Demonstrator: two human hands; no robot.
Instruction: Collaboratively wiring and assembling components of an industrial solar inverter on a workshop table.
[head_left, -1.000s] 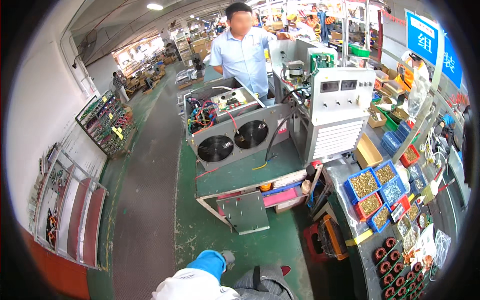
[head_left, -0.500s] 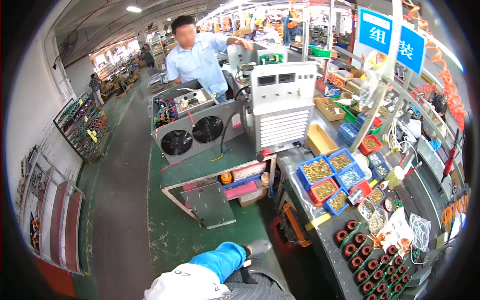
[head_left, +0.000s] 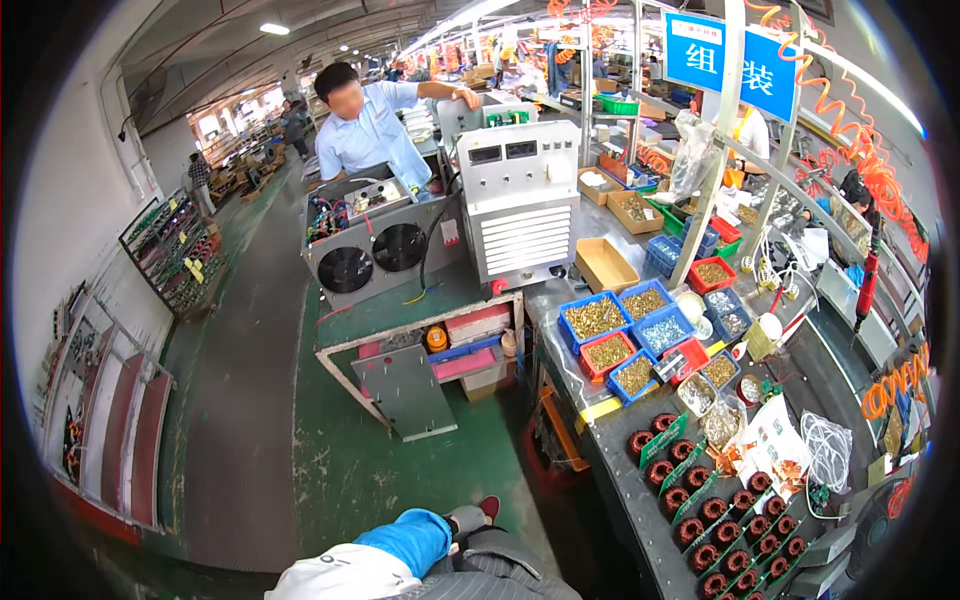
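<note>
My left arm, in a white sleeve with a blue lower part (head_left: 412, 540), reaches in from the lower edge. Only a sliver of my left hand (head_left: 455, 548) shows past the cuff, against dark striped cloth; its fingers are hidden. My right hand is out of the picture. Beyond the arm, a shoe (head_left: 490, 508) rests on the green floor. Nearest on the right is a dark workbench (head_left: 625, 490) bearing rows of copper-wound ring coils (head_left: 713, 510) on green strips. Blue and red bins of small brass-coloured screws (head_left: 597, 318) stand further along it.
Ahead, a green-topped bench (head_left: 400, 312) carries a grey metal cabinet with two fans (head_left: 372, 258) and a white-fronted machine (head_left: 520, 220). A co-worker (head_left: 375, 130) stands behind them, one hand on the equipment. A grey panel (head_left: 405, 392) leans below; racks (head_left: 175, 255) line the left wall.
The view has shifted, so the benches and coils appear further left and more coils show. My sleeve sits slightly lower and further left. The co-worker still has a hand on the equipment.
</note>
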